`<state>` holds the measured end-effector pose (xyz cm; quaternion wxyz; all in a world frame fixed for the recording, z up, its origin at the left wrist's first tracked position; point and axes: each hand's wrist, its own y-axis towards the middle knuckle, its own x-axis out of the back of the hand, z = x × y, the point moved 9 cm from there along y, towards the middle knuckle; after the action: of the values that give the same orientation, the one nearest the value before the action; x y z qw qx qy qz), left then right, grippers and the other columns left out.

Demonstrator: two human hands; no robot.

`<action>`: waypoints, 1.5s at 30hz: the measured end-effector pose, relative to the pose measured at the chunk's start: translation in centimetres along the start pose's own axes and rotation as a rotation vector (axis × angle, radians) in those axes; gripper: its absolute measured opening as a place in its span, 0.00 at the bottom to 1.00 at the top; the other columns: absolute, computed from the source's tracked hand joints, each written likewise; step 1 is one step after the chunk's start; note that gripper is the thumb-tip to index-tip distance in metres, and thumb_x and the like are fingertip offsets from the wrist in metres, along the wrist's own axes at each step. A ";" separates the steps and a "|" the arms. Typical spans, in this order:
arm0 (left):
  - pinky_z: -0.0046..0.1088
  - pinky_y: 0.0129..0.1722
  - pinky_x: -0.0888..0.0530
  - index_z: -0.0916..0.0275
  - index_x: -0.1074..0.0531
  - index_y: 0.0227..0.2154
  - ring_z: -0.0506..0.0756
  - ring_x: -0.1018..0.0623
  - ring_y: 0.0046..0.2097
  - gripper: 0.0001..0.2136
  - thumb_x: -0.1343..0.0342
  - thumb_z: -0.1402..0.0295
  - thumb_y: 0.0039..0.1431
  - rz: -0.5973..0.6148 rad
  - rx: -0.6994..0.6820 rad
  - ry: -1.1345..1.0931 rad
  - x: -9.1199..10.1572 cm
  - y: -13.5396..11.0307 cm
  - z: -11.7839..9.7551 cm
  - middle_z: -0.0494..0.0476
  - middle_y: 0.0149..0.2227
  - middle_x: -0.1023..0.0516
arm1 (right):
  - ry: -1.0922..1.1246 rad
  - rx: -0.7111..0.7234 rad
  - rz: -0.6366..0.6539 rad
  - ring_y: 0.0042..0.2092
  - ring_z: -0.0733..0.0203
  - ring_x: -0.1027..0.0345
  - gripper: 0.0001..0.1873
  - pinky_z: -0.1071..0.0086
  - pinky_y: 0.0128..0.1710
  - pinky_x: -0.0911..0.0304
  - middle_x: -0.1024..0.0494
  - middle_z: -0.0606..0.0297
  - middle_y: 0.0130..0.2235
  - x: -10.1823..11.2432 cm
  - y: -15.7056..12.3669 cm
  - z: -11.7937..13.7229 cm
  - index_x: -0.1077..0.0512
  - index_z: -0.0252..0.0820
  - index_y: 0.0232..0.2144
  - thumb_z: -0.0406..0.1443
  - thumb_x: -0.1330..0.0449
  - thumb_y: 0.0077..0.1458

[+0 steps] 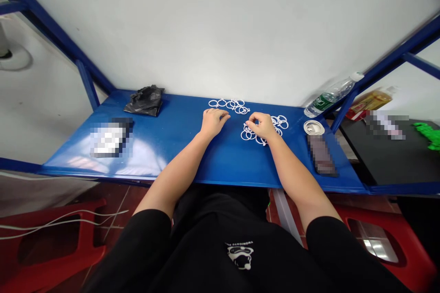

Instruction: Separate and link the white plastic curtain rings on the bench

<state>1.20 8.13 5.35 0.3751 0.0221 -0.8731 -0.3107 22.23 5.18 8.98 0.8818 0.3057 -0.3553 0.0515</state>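
Two loose clusters of thin white plastic rings [229,105] lay mid-way along the back edge of the counter [178,155]. Left hand [213,123] and right hand [261,127] were half-closed at them, grip unclear. Rings seemed light, stiff, apt to slide; best pinched by one rim.

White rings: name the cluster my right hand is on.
The right-side cluster, under the right hand; the other cluster lies farther back, beyond the left hand.

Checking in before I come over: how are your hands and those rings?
Left hand, fingers curled, on blue metal table below one white ring cluster. Right hand pinched over second cluster. Crumpled black plastic bag far left, water bottle far right.
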 end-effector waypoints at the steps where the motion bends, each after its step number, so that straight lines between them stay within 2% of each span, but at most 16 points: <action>1: 0.45 0.52 0.28 0.56 0.16 0.41 0.61 0.20 0.42 0.08 0.38 0.61 0.69 0.010 -0.012 -0.008 -0.1 0.0 -0.1 0.57 0.39 0.13 | -0.007 0.010 0.008 0.30 0.58 0.29 0.11 0.63 0.35 0.36 0.21 0.66 0.27 -0.2 0.0 0.3 0.30 0.46 0.24 0.42 0.37 0.56; 6: 0.40 0.49 0.24 0.56 0.15 0.43 0.59 0.19 0.44 0.08 0.37 0.61 0.69 0.063 -0.079 -0.065 -0.5 -0.1 -1.4 0.57 0.42 0.13 | -0.072 0.041 0.035 0.34 0.56 0.25 0.06 0.62 0.40 0.32 0.19 0.65 0.30 -1.5 -0.2 1.3 0.22 0.46 0.33 0.41 0.36 0.59; 9: 0.39 0.50 0.23 0.56 0.15 0.44 0.58 0.18 0.45 0.07 0.36 0.63 0.69 0.094 -0.140 -0.073 -0.8 -0.4 -2.7 0.57 0.43 0.13 | -0.094 0.056 0.047 0.35 0.56 0.24 0.09 0.62 0.42 0.31 0.16 0.65 0.34 -2.2 -0.3 1.5 0.20 0.47 0.42 0.40 0.35 0.60; 11: 0.38 0.50 0.23 0.56 0.15 0.45 0.58 0.18 0.46 0.07 0.37 0.64 0.69 0.112 -0.181 -0.075 -1.0 -0.5 -3.5 0.57 0.44 0.13 | -0.109 0.075 0.066 0.35 0.57 0.24 0.10 0.64 0.41 0.31 0.16 0.64 0.36 -2.7 -0.3 1.6 0.19 0.47 0.44 0.39 0.36 0.61; 18: 0.36 0.49 0.23 0.56 0.16 0.45 0.56 0.17 0.44 0.08 0.40 0.64 0.72 0.158 -0.205 -0.088 -1.3 -0.9 -4.2 0.56 0.44 0.13 | -0.164 0.088 0.082 0.37 0.57 0.24 0.08 0.65 0.41 0.32 0.15 0.64 0.38 -3.1 -0.3 1.5 0.18 0.47 0.41 0.38 0.37 0.64; 24: 0.35 0.48 0.23 0.55 0.16 0.44 0.55 0.17 0.43 0.08 0.40 0.62 0.71 0.143 -0.212 -0.111 -1.2 -0.9 -4.5 0.55 0.43 0.13 | -0.187 0.090 0.055 0.38 0.56 0.24 0.08 0.64 0.41 0.32 0.16 0.63 0.36 -2.9 -0.2 1.5 0.18 0.47 0.39 0.37 0.39 0.63; 29: 0.35 0.50 0.23 0.56 0.17 0.47 0.55 0.17 0.45 0.09 0.42 0.67 0.73 0.120 -0.275 -0.147 -0.9 -0.9 -5.1 0.56 0.46 0.13 | -0.171 0.095 0.018 0.37 0.56 0.24 0.08 0.63 0.41 0.32 0.16 0.63 0.35 -2.6 -0.4 1.4 0.18 0.47 0.38 0.38 0.39 0.64; 34: 0.35 0.49 0.23 0.57 0.17 0.44 0.55 0.18 0.44 0.07 0.40 0.67 0.71 0.132 -0.257 -0.107 -0.9 -0.9 -4.9 0.56 0.44 0.13 | -0.156 0.111 -0.004 0.37 0.55 0.23 0.09 0.63 0.42 0.31 0.16 0.63 0.36 -2.4 -0.4 1.7 0.18 0.48 0.40 0.37 0.39 0.64; 45: 0.34 0.47 0.24 0.59 0.19 0.41 0.56 0.19 0.43 0.05 0.40 0.68 0.70 0.147 -0.288 -0.078 -1.1 -1.2 -5.0 0.57 0.42 0.14 | -0.172 0.141 0.057 0.38 0.56 0.23 0.08 0.64 0.41 0.32 0.16 0.62 0.36 -3.0 -0.5 1.7 0.19 0.46 0.38 0.38 0.39 0.65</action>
<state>5.10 4.87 6.63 0.3618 -0.1078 -0.8327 -0.4052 19.17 4.16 7.71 0.8226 0.3602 -0.4336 0.0749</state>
